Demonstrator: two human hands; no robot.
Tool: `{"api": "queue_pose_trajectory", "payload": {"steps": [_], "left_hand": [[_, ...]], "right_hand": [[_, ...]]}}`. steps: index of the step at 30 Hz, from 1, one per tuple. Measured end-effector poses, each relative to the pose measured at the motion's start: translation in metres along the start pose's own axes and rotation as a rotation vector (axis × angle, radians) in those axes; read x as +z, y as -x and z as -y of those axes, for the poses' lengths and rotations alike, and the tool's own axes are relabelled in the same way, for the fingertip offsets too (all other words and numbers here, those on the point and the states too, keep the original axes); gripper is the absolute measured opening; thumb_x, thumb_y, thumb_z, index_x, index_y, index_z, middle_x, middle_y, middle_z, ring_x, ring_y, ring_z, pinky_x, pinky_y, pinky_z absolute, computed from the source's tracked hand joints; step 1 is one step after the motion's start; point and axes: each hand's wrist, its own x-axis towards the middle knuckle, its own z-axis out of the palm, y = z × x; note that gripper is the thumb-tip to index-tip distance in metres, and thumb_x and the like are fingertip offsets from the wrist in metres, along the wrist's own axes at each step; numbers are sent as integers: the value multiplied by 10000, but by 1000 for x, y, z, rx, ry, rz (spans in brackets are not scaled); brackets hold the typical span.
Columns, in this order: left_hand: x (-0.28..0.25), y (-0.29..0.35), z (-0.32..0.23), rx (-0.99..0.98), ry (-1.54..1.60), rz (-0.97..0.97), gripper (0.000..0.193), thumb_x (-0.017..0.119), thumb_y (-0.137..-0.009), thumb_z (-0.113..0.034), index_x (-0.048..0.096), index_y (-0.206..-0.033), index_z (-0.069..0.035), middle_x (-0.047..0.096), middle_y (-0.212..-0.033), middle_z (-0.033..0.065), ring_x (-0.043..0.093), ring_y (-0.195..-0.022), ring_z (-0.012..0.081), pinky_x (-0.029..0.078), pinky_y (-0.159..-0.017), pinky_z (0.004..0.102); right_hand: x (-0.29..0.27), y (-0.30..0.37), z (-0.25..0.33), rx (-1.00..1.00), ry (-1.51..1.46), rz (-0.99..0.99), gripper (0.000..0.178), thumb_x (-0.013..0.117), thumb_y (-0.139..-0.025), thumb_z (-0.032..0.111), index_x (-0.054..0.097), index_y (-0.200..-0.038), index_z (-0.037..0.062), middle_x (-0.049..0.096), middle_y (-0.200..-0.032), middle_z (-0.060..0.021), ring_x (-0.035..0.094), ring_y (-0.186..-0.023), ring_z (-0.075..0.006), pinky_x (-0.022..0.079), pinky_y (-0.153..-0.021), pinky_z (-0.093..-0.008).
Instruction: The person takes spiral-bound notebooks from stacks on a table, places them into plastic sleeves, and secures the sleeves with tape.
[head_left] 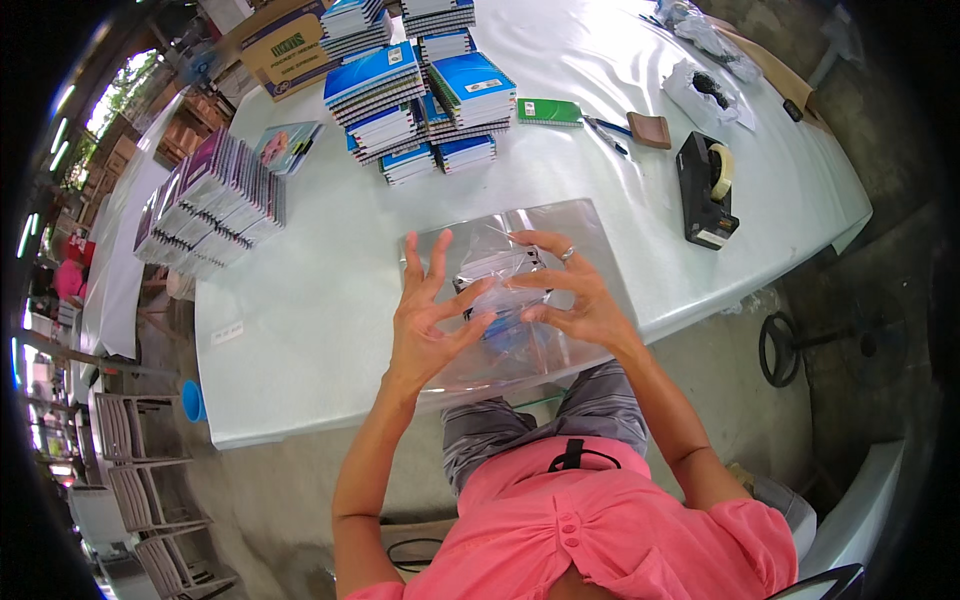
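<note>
My left hand (432, 312) and my right hand (572, 288) meet over a clear plastic bag (500, 285) held just above a stack of clear plastic sheets (575, 225) at the near table edge. Fingers of both hands pinch the crinkled bag, which has something small and blue inside. The left fingers are spread wide, with thumb and forefinger on the plastic. A ring shows on my right hand.
Stacks of blue spiral notebooks (425, 95) stand at the far middle of the white table (300, 330), and a row of purple-edged books (215, 200) at the left. A black tape dispenser (705, 185), a pen, a green booklet (548, 111) and a cardboard box (285, 45) lie around.
</note>
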Motion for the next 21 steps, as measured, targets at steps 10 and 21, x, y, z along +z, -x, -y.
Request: {"api": "queue_pose_trajectory", "payload": {"steps": [10,21], "left_hand": [[14,18,13,-30,116,-82,514,825,-634,-79,708,-1135,-90,450,-1440,190,177,-1460,333,288,-1119,481],[6,9,5,-2,-27,-16,538,807,-650,-56,690,-1174,-98,524,-1386,151,280,-1425,334,330,-1098,474]], "right_hand": [[-20,-38,-1,-198,70,117,288,707,-832,202,707,-1112,136,507,-1372,-104,406,-1301,-290,333,-1067,-426],[-46,-16,-9,-62,-96,89,331,799,-710,207,728,-1026,144,540,-1356,-71,443,-1277,-286,335,-1072,-427]]}}
